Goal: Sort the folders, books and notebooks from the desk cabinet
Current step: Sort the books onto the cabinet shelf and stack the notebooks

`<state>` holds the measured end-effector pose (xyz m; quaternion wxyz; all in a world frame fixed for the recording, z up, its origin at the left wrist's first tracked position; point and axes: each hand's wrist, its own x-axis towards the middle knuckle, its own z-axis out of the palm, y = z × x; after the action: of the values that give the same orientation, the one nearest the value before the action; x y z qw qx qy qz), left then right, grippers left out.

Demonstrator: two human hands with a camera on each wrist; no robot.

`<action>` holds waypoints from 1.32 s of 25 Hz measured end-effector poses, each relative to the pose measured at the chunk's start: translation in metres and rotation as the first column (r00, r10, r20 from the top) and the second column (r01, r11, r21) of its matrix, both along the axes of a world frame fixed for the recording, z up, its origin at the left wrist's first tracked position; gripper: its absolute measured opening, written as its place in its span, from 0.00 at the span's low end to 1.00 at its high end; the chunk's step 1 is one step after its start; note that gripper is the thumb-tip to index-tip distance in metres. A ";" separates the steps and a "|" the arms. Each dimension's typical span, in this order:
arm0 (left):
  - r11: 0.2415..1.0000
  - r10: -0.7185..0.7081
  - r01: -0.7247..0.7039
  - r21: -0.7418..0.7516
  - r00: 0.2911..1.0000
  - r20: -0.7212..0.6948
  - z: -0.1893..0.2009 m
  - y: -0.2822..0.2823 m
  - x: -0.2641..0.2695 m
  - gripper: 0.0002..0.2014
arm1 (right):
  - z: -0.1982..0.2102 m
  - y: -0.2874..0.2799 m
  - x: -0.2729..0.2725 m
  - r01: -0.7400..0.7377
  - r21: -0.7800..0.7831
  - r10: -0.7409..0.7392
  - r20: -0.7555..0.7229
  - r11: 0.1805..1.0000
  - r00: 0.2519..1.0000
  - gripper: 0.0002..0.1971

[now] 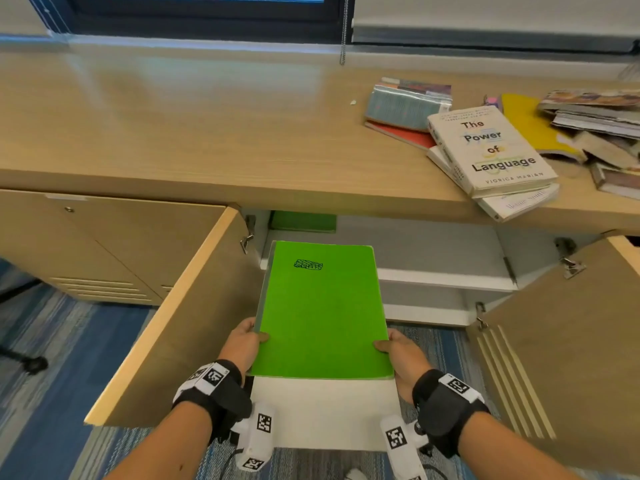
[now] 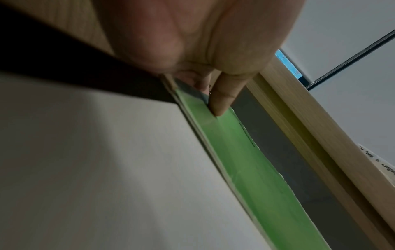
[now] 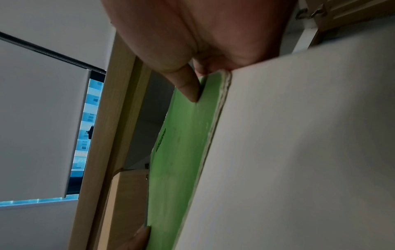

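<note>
A bright green notebook (image 1: 322,313) with a small scribble near its top lies on a larger white folder (image 1: 325,410). Both are held flat in front of the open desk cabinet (image 1: 433,258). My left hand (image 1: 244,341) grips the stack's left edge, thumb on the green cover. My right hand (image 1: 401,355) grips the right edge the same way. In the left wrist view the thumb (image 2: 222,101) presses the green notebook (image 2: 245,169). The right wrist view shows the right thumb (image 3: 190,86) on the green notebook (image 3: 181,152). Another green item (image 1: 303,221) stays on the cabinet's upper shelf.
Two cabinet doors stand open, the left door (image 1: 180,317) and the right door (image 1: 561,334). On the desk top (image 1: 173,126) at the right lies a loose pile of books, with "The Power of Language" (image 1: 491,150) on top. Blue carpet (image 1: 69,341) covers the floor.
</note>
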<state>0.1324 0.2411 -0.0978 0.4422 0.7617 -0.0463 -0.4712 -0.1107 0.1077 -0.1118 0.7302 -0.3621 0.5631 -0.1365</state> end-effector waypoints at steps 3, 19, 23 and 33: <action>0.999 0.003 -0.002 -0.042 1.000 0.008 -0.005 -0.023 0.003 0.14 | -0.006 -0.026 0.006 0.016 -0.036 -0.016 0.016 0.999 1.000 0.12; 0.999 -0.012 0.019 -0.038 0.986 0.168 -0.115 -0.184 0.125 0.25 | -0.135 -0.211 0.142 -0.060 -0.202 0.047 -0.068 0.977 0.997 0.19; 1.000 -0.017 0.022 -0.009 0.914 0.406 -0.178 -0.234 0.139 0.22 | -0.219 -0.279 0.183 -0.089 -0.334 0.080 -0.039 0.938 0.996 0.21; 0.991 -0.080 0.134 0.014 0.500 0.862 -0.299 -0.284 0.150 0.32 | -0.245 -0.369 0.261 -0.154 -0.558 0.057 -0.188 0.816 0.980 0.21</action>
<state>0.2829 -0.0431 -0.3971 0.3515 0.8783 -0.3193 -0.0559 0.1502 -0.2616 -0.3566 0.5467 -0.6042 0.5332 -0.2275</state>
